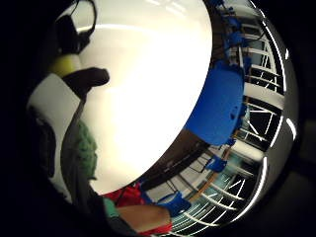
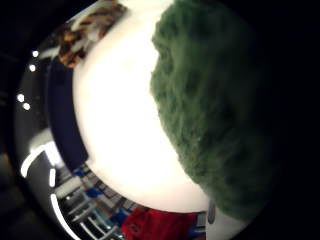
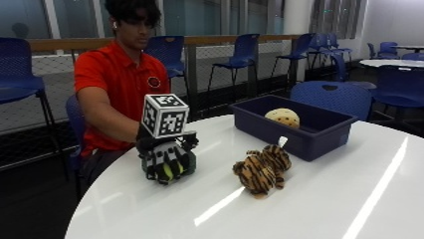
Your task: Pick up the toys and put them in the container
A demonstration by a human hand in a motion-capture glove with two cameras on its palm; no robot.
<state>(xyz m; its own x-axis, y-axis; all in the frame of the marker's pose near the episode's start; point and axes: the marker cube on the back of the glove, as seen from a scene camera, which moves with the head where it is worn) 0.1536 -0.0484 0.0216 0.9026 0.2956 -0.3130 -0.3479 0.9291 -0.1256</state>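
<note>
At the near-left part of the round white table (image 3: 311, 209), my gloved right hand (image 3: 165, 158) is curled down over a green plush toy (image 3: 188, 163) and grips it against the tabletop. The same fuzzy green toy (image 2: 215, 110) fills much of the thumb side palm view and shows beside my fingers (image 1: 86, 148) in the other. A striped tiger plush (image 3: 263, 170) lies in the middle of the table, a short way right of my hand. Behind it stands the dark blue container (image 3: 311, 141), with a tan spotted toy (image 3: 282, 117) inside.
Blue chairs (image 3: 331, 94) stand close behind the container and further back along a railing. The person sits at the table's left rim. Bare white tabletop stretches in front of the tiger and the container.
</note>
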